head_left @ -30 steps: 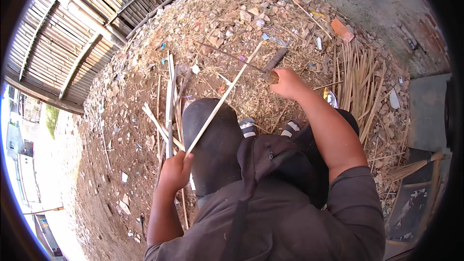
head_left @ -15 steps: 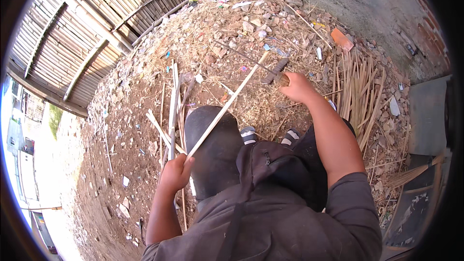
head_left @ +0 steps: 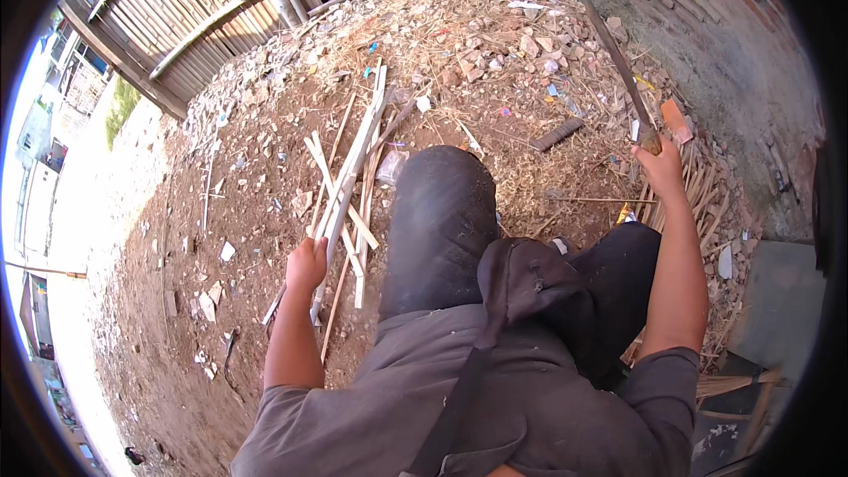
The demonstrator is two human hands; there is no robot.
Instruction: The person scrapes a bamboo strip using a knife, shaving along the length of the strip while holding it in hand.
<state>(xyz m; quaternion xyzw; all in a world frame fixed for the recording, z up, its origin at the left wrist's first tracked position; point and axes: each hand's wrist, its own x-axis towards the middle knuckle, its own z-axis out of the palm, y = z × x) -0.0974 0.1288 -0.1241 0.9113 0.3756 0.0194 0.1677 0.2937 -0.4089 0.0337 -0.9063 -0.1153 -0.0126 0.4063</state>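
My right hand [head_left: 661,168], out to the right, is closed round the wooden handle of a machete [head_left: 621,64]. Its long dark blade points up and away over the rubble. On the left, my left hand [head_left: 306,265] is closed on the near end of a pale bamboo strip [head_left: 360,147]. This strip lies along or just over a loose pile of other strips [head_left: 365,223] on the dirt; whether it touches them I cannot tell. A dark ridged block [head_left: 557,134] rests on the ground beyond my knees.
More split strips [head_left: 700,204] lie by my right forearm, beside a grey panel [head_left: 770,300]. A brick wall [head_left: 733,62] rises at the right and a bamboo fence [head_left: 199,13] at the far left. Stones and litter cover the ground, with an orange brick piece [head_left: 677,122] near the machete.
My left hand has swung the strip left, from across my knee to the pile. My right hand has carried the machete to the right, away from the block. The view has shifted left.
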